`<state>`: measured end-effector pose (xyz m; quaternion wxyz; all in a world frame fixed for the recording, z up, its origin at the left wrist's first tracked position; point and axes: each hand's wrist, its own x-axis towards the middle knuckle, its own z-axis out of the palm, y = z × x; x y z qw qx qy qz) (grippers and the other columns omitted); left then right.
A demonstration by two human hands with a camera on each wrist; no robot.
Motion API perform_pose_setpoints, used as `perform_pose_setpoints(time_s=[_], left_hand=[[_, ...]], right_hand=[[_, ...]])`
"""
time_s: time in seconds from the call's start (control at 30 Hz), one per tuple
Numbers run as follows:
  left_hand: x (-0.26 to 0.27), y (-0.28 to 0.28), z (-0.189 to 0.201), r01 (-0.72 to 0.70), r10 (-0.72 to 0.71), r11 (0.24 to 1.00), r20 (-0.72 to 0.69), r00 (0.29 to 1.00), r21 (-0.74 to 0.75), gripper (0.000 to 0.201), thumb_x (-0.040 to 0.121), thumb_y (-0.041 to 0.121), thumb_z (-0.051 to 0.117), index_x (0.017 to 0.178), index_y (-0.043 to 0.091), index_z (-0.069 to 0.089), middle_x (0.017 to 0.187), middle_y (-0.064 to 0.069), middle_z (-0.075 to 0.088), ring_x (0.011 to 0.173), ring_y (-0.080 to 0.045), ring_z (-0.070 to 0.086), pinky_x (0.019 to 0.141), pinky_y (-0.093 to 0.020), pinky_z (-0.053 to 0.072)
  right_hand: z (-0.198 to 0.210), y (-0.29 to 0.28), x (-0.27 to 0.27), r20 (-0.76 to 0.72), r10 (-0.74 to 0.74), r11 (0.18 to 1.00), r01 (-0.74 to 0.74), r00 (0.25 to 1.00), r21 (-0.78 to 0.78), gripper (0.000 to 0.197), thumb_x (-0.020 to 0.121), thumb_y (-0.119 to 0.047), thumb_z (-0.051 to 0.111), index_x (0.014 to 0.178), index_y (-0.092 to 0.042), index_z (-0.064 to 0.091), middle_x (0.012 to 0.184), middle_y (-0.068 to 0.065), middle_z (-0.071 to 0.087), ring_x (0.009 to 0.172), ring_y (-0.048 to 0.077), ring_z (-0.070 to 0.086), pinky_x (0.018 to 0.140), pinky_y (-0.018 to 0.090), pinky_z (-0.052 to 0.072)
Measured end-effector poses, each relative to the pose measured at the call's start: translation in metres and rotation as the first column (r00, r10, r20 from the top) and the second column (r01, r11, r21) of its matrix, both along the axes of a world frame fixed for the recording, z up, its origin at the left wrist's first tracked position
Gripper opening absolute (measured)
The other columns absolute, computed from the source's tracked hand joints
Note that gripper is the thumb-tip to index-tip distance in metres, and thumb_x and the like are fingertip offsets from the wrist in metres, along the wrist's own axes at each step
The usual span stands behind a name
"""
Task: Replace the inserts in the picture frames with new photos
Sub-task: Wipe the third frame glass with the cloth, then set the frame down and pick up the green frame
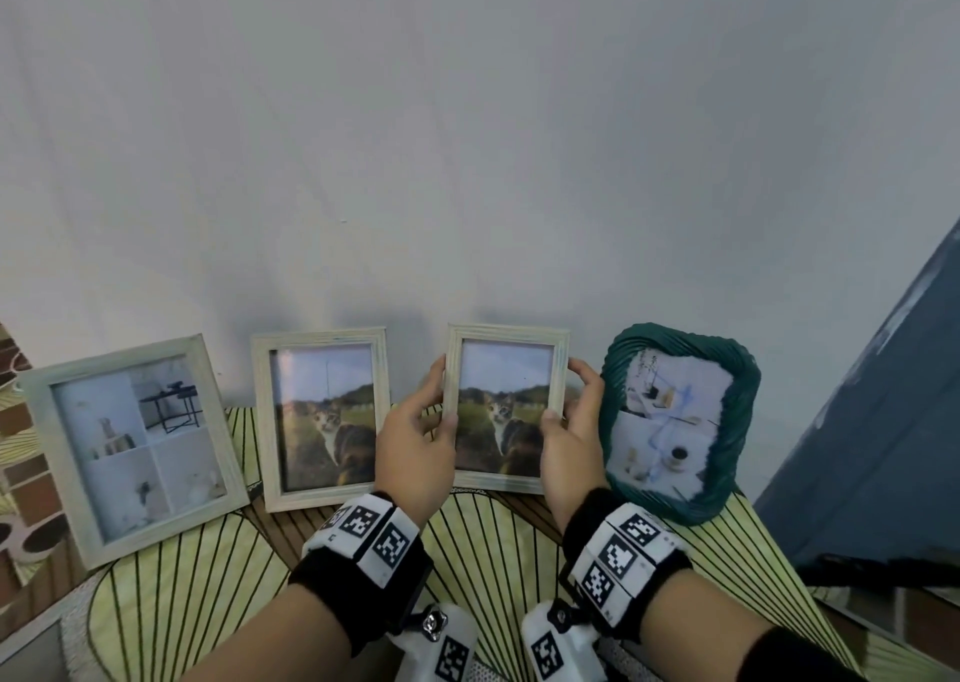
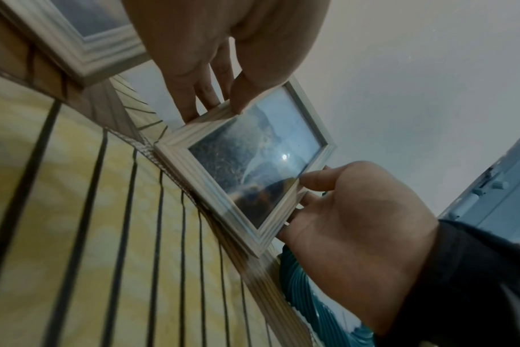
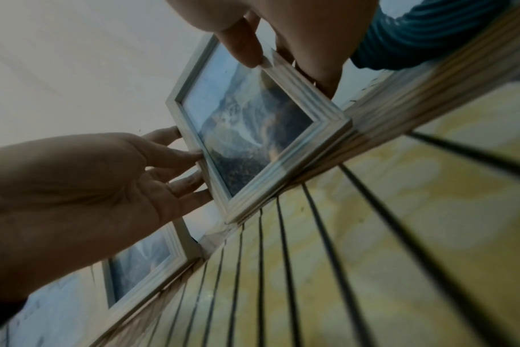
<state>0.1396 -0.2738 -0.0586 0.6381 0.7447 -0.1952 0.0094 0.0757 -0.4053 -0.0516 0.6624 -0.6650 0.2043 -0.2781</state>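
Note:
A pale wooden frame with a cat photo stands upright near the wall, third in a row of frames. My left hand grips its left edge, thumb on the front and fingers behind. My right hand grips the right edge the same way. The left wrist view shows this frame pinched by the left hand. In the right wrist view the frame is pinched by the right hand. Whether its lower edge touches the table I cannot tell. A second cat-photo frame leans on the wall just left.
A larger pale frame with a four-picture insert leans at far left. A teal wavy frame leans close on the right. All stand on a yellow-green lined tablecloth. A blue-grey panel rises at right; another frame's corner shows bottom left.

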Motion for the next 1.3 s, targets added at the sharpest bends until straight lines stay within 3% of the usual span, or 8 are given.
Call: perform_pose_setpoints(time_s=[0.3, 0.53, 0.67, 0.77, 0.9, 1.13, 1.23, 1.3], left_hand=[[-0.029, 0.006, 0.04, 0.004, -0.005, 1.0, 0.024, 1.0, 0.027, 0.057, 0.097, 0.02, 0.057, 0.147, 0.038, 0.038, 0.145, 0.023, 0.038, 0.136, -0.005, 0.04, 0.113, -0.032, 0.036], [-0.081, -0.008, 0.082, 0.053, -0.048, 0.995, 0.059, 0.997, -0.084, 0.036, 0.096, 0.026, 0.06, 0.13, 0.037, 0.058, 0.114, 0.012, 0.064, 0.093, 0.004, 0.065, 0.069, -0.006, 0.048], [-0.094, -0.043, 0.086, 0.166, -0.166, 0.986, 0.009, 0.986, -0.029, 0.04, 0.098, 0.028, 0.057, 0.137, 0.032, 0.053, 0.127, 0.01, 0.061, 0.109, 0.002, 0.061, 0.091, -0.023, 0.052], [-0.095, -0.07, 0.082, 0.281, -0.282, 0.96, -0.096, 0.955, -0.025, 0.048, 0.099, 0.032, 0.053, 0.146, 0.031, 0.041, 0.144, 0.009, 0.049, 0.124, -0.003, 0.051, 0.092, -0.019, 0.051], [-0.095, -0.101, 0.069, 0.346, -0.338, 0.938, -0.194, 0.921, 0.004, 0.055, 0.101, 0.034, 0.047, 0.153, 0.027, 0.028, 0.156, 0.006, 0.035, 0.139, -0.014, 0.039, 0.113, -0.048, 0.037], [-0.09, -0.121, 0.049, 0.351, -0.303, 0.933, -0.355, 0.884, 0.077, 0.063, 0.102, 0.049, 0.036, 0.156, 0.029, 0.012, 0.162, 0.002, 0.022, 0.147, -0.023, 0.025, 0.119, -0.051, 0.024], [-0.084, -0.12, 0.043, 0.33, -0.275, 0.942, -0.432, 0.859, 0.056, 0.055, 0.102, 0.048, 0.036, 0.153, 0.029, 0.023, 0.158, 0.002, 0.032, 0.143, -0.024, 0.034, 0.117, -0.05, 0.026], [-0.084, -0.117, 0.044, 0.322, -0.273, 0.946, -0.455, 0.847, 0.032, 0.029, 0.104, 0.041, 0.036, 0.132, 0.038, 0.045, 0.148, 0.003, 0.047, 0.129, -0.023, 0.049, 0.111, -0.048, 0.036]], right_hand=[[0.033, 0.001, -0.021, -0.027, 0.02, 0.999, -0.021, 0.999, -0.031, 0.04, 0.1, -0.025, 0.049, 0.129, -0.048, 0.032, 0.122, 0.0, 0.057, 0.102, 0.016, 0.059, 0.095, 0.039, 0.048], [0.086, -0.018, -0.075, 0.033, 0.041, 0.999, -0.04, 0.999, -0.024, 0.03, 0.1, -0.033, 0.05, 0.129, -0.033, 0.044, 0.119, -0.007, 0.055, 0.111, 0.007, 0.055, 0.102, 0.039, 0.046], [0.101, -0.052, -0.109, 0.037, -0.041, 0.998, 0.039, 0.998, 0.057, 0.024, 0.099, -0.026, 0.054, 0.123, -0.028, 0.05, 0.114, -0.002, 0.059, 0.109, 0.013, 0.058, 0.096, 0.038, 0.05], [0.103, -0.081, -0.13, 0.009, -0.101, 0.992, 0.1, 0.995, 0.073, 0.022, 0.098, -0.026, 0.055, 0.12, -0.03, 0.052, 0.113, 0.0, 0.06, 0.106, 0.013, 0.06, 0.089, 0.038, 0.053], [0.095, -0.113, -0.146, -0.09, -0.189, 0.98, 0.194, 0.978, 0.044, 0.027, 0.098, -0.027, 0.055, 0.125, -0.029, 0.049, 0.11, -0.006, 0.056, 0.097, 0.001, 0.059, 0.071, 0.027, 0.053], [0.077, -0.132, -0.147, -0.353, 0.05, 0.946, 0.069, 0.934, 0.315, 0.039, 0.101, -0.034, 0.051, 0.137, -0.019, 0.046, 0.133, 0.01, 0.046, 0.117, 0.022, 0.049, 0.106, 0.053, 0.04], [0.073, -0.133, -0.143, -0.352, 0.133, 0.925, 0.012, 0.927, 0.38, 0.012, 0.099, -0.034, 0.053, 0.102, -0.024, 0.058, 0.108, 0.006, 0.059, 0.104, 0.019, 0.058, 0.099, 0.051, 0.043], [0.07, -0.13, -0.141, -0.346, 0.184, 0.932, -0.051, 0.92, 0.359, 0.013, 0.1, -0.034, 0.05, 0.102, -0.029, 0.062, 0.099, 0.001, 0.07, 0.104, 0.017, 0.06, 0.09, 0.047, 0.044]])
